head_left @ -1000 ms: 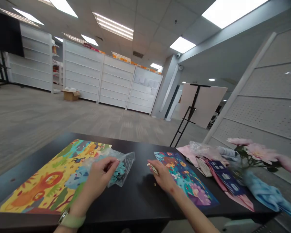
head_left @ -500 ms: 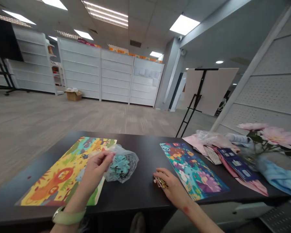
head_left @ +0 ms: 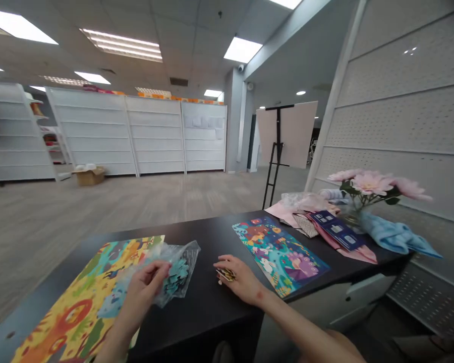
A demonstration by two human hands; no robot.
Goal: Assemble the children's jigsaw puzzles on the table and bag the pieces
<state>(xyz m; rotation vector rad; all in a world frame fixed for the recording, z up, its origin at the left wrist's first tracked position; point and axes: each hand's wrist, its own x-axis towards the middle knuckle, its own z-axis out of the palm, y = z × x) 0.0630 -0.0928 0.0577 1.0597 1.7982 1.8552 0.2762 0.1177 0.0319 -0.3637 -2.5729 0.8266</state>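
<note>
My left hand (head_left: 148, 285) is closed in a pinch on the edge of a clear plastic bag (head_left: 191, 254). Teal puzzle pieces (head_left: 176, 276) lie bunched inside the bag, their backs showing. Under the bag and my left forearm is a yellow jungle-animal picture sheet (head_left: 79, 297), partly covered. My right hand (head_left: 240, 280) rests low over the dark table, curled around a small stack of puzzle pieces (head_left: 226, 274). Beside it on the right lies a blue picture sheet (head_left: 283, 252) with rabbits and a peacock.
Pink cloth (head_left: 363, 254), a dark blue printed card (head_left: 336, 230), crumpled plastic (head_left: 300, 201) and a light blue cloth (head_left: 389, 234) crowd the right end of the table (head_left: 204, 229). Pink flowers (head_left: 371, 182) stand there too. Behind are an easel (head_left: 276, 166) and white shelves (head_left: 157, 136).
My view has turned right, so everything sits further left. The bag's far edge now stands up more, with the pieces gathered nearer my left hand. Both hands keep their hold.
</note>
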